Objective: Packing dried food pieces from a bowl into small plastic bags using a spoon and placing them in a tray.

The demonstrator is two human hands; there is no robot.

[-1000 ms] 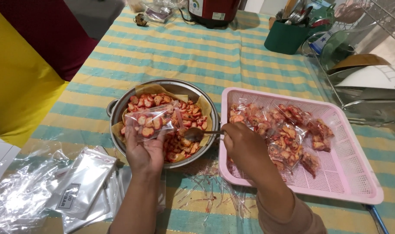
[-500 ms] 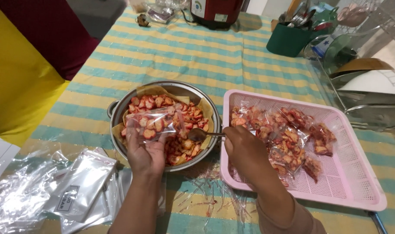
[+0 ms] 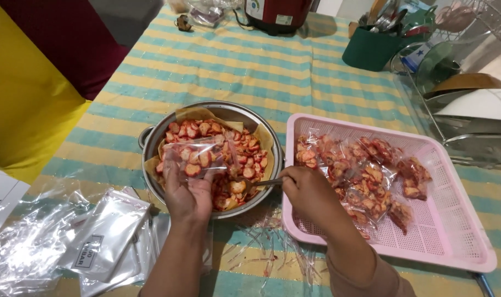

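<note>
Behind left hand (image 3: 189,193), bag (image 3: 198,157) bottom hidden

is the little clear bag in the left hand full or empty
Partly full: red snack slices show through the clear bag held by the left hand above the metal bowl.

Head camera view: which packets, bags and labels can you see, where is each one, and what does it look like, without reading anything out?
Clear bag: held by the left hand over the metal bowl, part-filled with red slices.
Filled bags: piled in the pink basket, clear, red contents.
Empty bags: stacked on the table's left, clear, with a small dark-printed label.
Cooker label: pale rectangle on the red appliance, far edge.
</note>
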